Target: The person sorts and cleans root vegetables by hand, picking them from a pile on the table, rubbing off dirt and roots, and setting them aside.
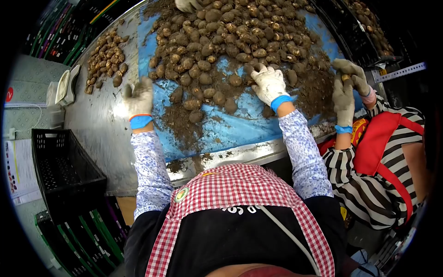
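As I scan from the left, a black crate sits near the metal desk, where a small pile of tubers lies. My left hand hovers over the desk near the edge of the blue sheet; though it is blurred, its fingers look released, with nothing visible in them. On the sheet rests the main heap of tubers, caked in soil. My right hand reaches onto its near side, fingers bent downward; I cannot tell whether they grasp a tuber. I'd judge it best to pick from the loose near edge, grip lightly because soil may slip, and stay clear of the co-worker's gloved hands at far right.
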A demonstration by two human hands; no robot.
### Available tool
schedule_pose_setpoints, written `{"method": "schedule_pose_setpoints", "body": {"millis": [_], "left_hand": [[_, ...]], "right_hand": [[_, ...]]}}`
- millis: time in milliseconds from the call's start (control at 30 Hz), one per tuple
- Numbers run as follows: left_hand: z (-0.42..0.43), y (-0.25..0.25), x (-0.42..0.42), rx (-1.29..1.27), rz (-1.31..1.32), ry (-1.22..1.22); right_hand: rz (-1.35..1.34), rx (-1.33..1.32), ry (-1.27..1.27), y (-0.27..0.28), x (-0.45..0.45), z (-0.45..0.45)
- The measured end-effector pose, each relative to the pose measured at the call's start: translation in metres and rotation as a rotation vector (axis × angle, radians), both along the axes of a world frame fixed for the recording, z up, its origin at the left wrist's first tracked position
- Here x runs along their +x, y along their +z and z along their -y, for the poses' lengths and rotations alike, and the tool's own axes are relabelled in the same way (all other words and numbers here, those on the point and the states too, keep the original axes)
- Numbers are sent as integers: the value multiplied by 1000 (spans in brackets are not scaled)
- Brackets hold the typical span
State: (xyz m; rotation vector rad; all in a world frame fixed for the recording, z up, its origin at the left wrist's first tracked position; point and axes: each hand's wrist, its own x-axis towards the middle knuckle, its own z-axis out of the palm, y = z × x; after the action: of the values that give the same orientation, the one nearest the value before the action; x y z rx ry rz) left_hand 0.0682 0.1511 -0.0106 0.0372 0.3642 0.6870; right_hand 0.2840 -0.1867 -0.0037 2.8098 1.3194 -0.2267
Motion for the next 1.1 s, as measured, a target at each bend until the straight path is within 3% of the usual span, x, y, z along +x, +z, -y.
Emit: {"method": "schedule_pose_setpoints", "body": {"millis": [33,100,133,167,233,267,333,400,533,600,733,833,933,1000,1033,1100], "left_hand": [[8,6,6,-12,116,-60],[58,17,23,229,-223,-83],[82,20,29,399,-142,-261],[97,16,30,614,-304,-390],[138,23,41,971,-490,-536],[153,13,45,1008,-525,-587],[183,10,45,790,-336,-706],[205,4,47,580,-34,-722],[208,-18,39,306,-51,-772],[205,-23,29,146,75,-877],[210,-30,19,81,176,-941],[219,-53,20,1226,-528,-520],[221,-46,14,1765,-934,-315],[221,-40,10,2123,-880,-39],[219,-30,10,2185,-957,-95],[224,-6,6,2192,-1026,-258]], "right_hand": [[-10,17,20,2,3,-4],[-69,69,1,2,5,-11],[-117,102,-41,1,5,-13],[-162,136,-80,1,5,-16],[-515,576,-204,-1,-4,-6],[-721,835,-143,2,-18,-2],[-1237,1312,49,9,-45,4],[-594,910,-17,12,-65,9],[-434,1101,167,27,-73,11],[-333,1003,238,34,-76,10],[-125,854,198,15,-91,5],[-142,877,110,13,-109,4],[-86,790,18,3,-126,2],[-188,918,-82,-6,-131,-4],[-251,992,-154,-13,-132,-11],[-311,732,-235,-2,-131,-9]]}}
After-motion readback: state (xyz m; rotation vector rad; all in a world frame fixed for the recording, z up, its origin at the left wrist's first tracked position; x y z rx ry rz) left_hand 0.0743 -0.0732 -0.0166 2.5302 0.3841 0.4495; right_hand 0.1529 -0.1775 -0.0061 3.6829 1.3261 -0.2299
